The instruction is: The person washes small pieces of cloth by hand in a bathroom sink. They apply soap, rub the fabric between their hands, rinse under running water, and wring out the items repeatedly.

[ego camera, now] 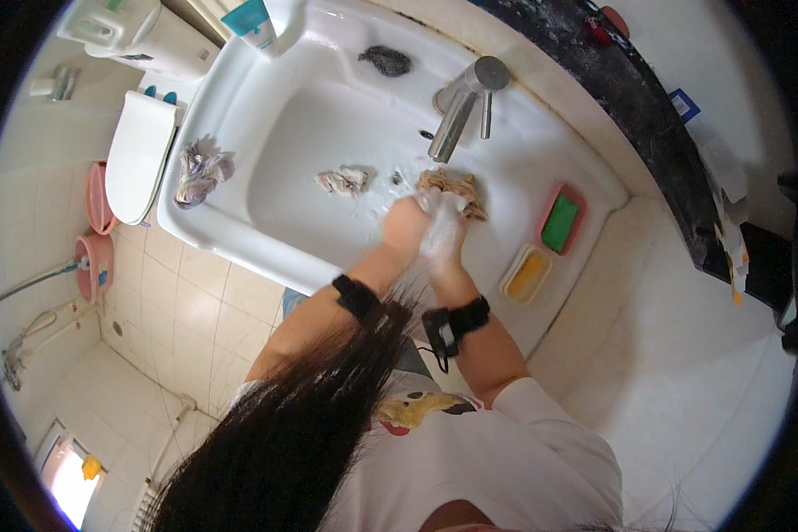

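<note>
Both hands are together inside the white washbasin (286, 139), below the metal faucet (462, 106). My left hand (404, 223) is closed, pressed against the right hand, its fingers partly hidden. White suds coat my right hand (444, 229). A wet tan cloth (469, 193) is bunched at the fingertips and gripped between the hands; foam hides the exact hold. Left of the hands, near the drain (396, 178), lies a small crumpled whitish cloth (346, 181). Another crumpled cloth, pale with purple tints (203, 171), rests on the basin's left rim.
Right of the hands sit a pink soap dish with green soap (561, 216) and a pale dish with yellow soap (527, 274). A dark wet cloth-like bundle (387, 61) lies on the back ledge. A teal-and-white tube (253, 30) stands at the corner. A toilet (143, 156) is left.
</note>
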Demonstrator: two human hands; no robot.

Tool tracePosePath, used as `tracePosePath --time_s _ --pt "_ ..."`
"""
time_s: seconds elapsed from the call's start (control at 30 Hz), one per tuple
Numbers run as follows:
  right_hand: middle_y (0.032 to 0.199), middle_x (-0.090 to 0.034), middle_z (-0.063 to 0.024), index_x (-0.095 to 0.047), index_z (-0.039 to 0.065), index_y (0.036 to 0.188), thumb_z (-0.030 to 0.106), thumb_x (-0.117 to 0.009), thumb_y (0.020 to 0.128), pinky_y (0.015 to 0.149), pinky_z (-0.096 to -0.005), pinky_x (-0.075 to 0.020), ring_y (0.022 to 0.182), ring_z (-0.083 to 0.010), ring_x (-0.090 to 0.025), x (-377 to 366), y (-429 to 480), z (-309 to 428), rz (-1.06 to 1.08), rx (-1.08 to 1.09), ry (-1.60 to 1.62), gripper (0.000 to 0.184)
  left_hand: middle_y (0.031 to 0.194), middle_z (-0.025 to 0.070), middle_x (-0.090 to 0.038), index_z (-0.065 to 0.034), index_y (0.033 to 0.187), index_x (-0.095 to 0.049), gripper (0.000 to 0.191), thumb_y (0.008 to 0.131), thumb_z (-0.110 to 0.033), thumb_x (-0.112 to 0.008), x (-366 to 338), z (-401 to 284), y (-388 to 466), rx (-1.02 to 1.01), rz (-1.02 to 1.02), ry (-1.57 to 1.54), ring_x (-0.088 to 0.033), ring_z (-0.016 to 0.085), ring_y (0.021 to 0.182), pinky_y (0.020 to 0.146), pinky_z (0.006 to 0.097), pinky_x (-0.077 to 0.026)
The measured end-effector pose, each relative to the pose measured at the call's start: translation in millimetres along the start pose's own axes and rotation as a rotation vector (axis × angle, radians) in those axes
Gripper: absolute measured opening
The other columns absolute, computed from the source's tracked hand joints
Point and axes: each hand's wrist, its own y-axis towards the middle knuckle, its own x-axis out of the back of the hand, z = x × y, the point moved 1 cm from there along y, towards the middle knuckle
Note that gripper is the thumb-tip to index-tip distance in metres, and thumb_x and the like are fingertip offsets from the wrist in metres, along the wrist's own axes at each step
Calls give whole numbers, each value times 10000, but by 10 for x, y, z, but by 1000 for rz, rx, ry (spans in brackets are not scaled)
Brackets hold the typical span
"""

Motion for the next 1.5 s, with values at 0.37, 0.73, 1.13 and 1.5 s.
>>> tracePosePath --time_s 0.37,0.73,1.13,1.5 --pt "814 -562 -24 -552 33 897 210 -519 866 644 -253 -439 734 -102 -523 -4 4 650 232 -237 -512 183 840 78 -630 -16 932 -611 278 862 -270 -523 720 349 33 196 312 -884 -610 162 730 612 262 -497" --pt "819 -524 -41 -486 75 851 228 -509 875 642 -287 -449 706 -155 -514 -324 -816 475 487 -274 41 156 697 168 -590 14 776 -565 300 815 -284 -568 444 282 98 -61 -276 -544 -571 242 615 564 356 -437" --pt "861 -496 -50 -486 26 996 252 -419 895 657 -277 -427 742 -146 -487 -393 -379 587 194 -7 -427 256 647 259 -577 54 738 -607 485 819 -410 -492 199 -343 -372 -261 -189 -173 -602 370 646 606 400 -468" --pt "921 -464 -82 -453 51 931 349 -431 898 785 -275 -426 851 -172 -501 -768 -624 857 80 -225 67 301 676 261 -573 45 774 -604 390 832 -325 -493 563 -513 -271 -109 -66 -307 -576 377 633 622 387 -457"
